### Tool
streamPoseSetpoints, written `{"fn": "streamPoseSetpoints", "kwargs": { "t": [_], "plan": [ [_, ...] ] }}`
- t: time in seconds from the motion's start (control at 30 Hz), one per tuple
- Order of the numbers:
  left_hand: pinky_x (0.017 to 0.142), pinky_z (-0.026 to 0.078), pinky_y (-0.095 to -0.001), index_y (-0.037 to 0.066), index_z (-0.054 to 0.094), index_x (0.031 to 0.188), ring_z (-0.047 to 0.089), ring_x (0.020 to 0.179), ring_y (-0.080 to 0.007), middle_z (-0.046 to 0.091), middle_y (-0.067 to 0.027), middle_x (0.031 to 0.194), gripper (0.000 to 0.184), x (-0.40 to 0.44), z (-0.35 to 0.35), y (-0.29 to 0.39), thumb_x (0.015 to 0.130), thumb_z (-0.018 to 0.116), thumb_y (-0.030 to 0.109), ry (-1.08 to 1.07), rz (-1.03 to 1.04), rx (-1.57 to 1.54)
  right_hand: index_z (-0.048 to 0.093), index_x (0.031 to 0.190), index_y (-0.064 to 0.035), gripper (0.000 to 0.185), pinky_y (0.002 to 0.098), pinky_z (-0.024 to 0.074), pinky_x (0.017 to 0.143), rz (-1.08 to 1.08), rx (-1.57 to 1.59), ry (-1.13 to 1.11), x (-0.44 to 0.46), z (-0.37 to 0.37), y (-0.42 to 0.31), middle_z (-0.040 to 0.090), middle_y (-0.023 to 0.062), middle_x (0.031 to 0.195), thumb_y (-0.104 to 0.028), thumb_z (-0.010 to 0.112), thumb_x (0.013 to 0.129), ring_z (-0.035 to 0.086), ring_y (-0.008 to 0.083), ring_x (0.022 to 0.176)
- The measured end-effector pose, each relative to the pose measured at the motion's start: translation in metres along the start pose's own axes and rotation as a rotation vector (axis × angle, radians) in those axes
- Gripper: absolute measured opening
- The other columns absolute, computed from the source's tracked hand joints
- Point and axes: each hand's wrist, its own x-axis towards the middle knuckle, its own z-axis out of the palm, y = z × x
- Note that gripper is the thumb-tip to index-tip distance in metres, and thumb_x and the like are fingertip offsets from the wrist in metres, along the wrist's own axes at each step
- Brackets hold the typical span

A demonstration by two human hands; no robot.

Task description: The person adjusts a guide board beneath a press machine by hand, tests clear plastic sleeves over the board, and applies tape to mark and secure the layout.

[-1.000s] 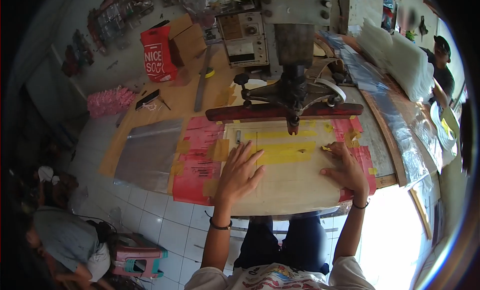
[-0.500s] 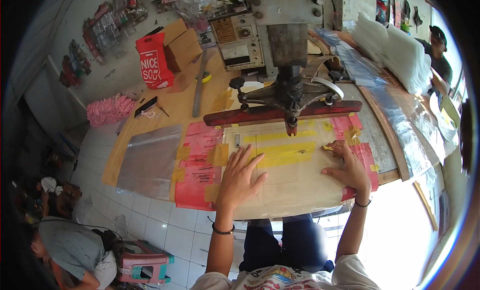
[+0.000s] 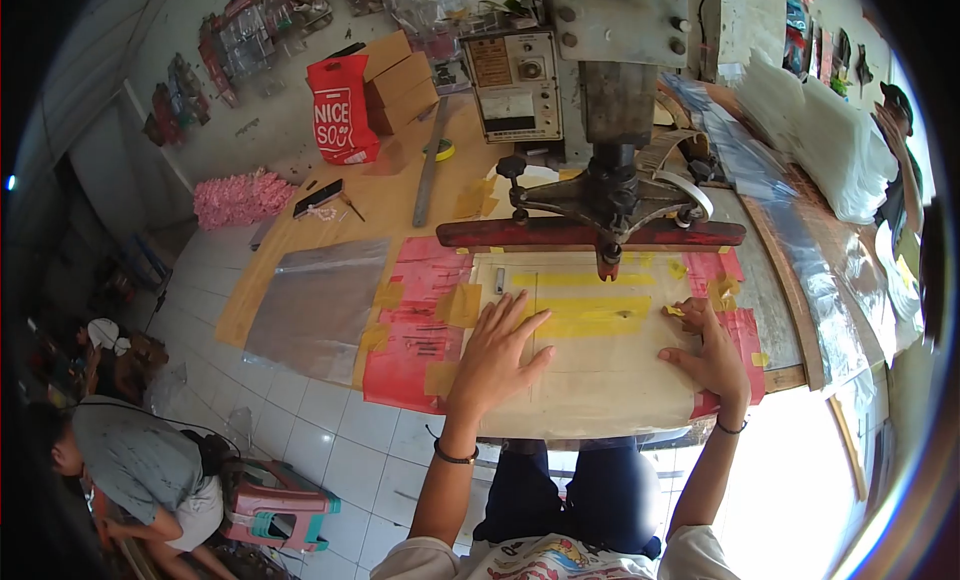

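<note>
My left hand (image 3: 500,358) lies with fingers spread on a beige sheet (image 3: 600,385), left of its middle. Near the sheet's right side rests my right hand (image 3: 712,358), fingers apart, its fingertips at a small yellow piece of tape (image 3: 674,311). Yellow strips (image 3: 590,316) cross the sheet between the hands. A small metal piece (image 3: 499,281) sits just above the left fingertips. Beyond the hands, the red bar (image 3: 590,234) of a press hangs over the sheet's far edge. Red sheets (image 3: 408,325) with brown tape flank the beige one.
Clear plastic sheets (image 3: 318,305) lie at the left. Farther back are a ruler (image 3: 431,170), a phone (image 3: 318,198), a red bag (image 3: 342,112) and a control box (image 3: 514,88). One person (image 3: 150,470) bends down at lower left; another (image 3: 900,150) is at far right.
The view has shifted a little, moving the scene rightward. Both hands keep their places on the sheet. The person at far right has raised a hand to the head.
</note>
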Motion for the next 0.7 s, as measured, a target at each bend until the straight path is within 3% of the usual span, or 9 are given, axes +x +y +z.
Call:
{"fn": "streamPoseSetpoints", "kwargs": {
  "t": [0.23,0.33,0.43,0.53,0.63,0.7],
  "plan": [
    [0.120,0.022,-0.0506,0.010,0.057,0.136,0.034,0.141,-0.0402,0.042,-0.0223,0.150,0.052,-0.001,0.005,-0.005,0.092,0.061,0.038,0.036,0.007,-0.023,0.042,0.133,-0.0044,0.078,0.0384,0.0476,0.099,0.038,0.008,0.018,0.001,0.001,-0.004,0.066,0.0109,0.126,-0.011,0.087,0.070,0.062,0.0273,0.115],
    [0.121,0.022,-0.0488,0.011,0.058,0.134,0.033,0.143,-0.0381,0.040,-0.0184,0.152,0.047,-0.002,0.005,-0.004,0.094,0.061,0.035,0.043,-0.012,-0.035,0.042,0.132,-0.0045,0.076,0.0380,0.0473,0.099,0.063,0.016,0.029,0.001,0.002,-0.008,0.066,0.0108,0.126,-0.009,0.086,0.070,0.063,0.0265,0.112],
    [0.116,0.030,-0.0486,0.009,0.063,0.126,0.043,0.134,-0.0383,0.052,-0.0175,0.141,0.037,-0.003,0.003,-0.007,0.093,0.064,0.026,0.133,0.046,-0.094,0.043,0.130,-0.0048,0.074,0.0375,0.0470,0.098,0.048,0.064,0.025,0.001,0.003,-0.005,0.067,0.0105,0.125,-0.007,0.085,0.070,0.063,0.0252,0.111],
    [0.100,0.046,-0.0440,0.008,0.068,0.116,0.060,0.113,-0.0314,0.066,-0.0123,0.120,0.026,-0.003,-0.023,-0.009,0.092,0.065,0.018,0.144,0.071,-0.367,0.042,0.129,-0.0052,0.072,0.0370,0.0471,0.097,0.045,0.066,0.030,0.001,0.004,-0.007,0.068,0.0101,0.124,-0.005,0.084,0.071,0.064,0.0242,0.110],
    [0.086,0.049,-0.0339,0.004,0.067,0.110,0.067,0.090,-0.0202,0.072,-0.0105,0.095,0.022,-0.004,-0.083,-0.016,0.093,0.065,0.018,0.148,-0.007,-0.669,0.041,0.127,-0.0057,0.069,0.0365,0.0475,0.096,0.038,0.079,0.050,0.002,0.005,-0.009,0.068,0.0107,0.122,-0.003,0.083,0.071,0.064,0.0235,0.108],
    [0.077,0.050,-0.0287,0.002,0.068,0.106,0.066,0.079,-0.0142,0.070,-0.0064,0.082,0.021,0.007,-0.122,-0.038,0.095,0.063,0.018,0.330,0.042,-0.869,0.041,0.125,-0.0063,0.067,0.0364,0.0477,0.096,0.054,0.113,0.033,0.002,0.005,-0.007,0.068,0.0118,0.122,-0.002,0.082,0.072,0.064,0.0234,0.108]
  ]
}}
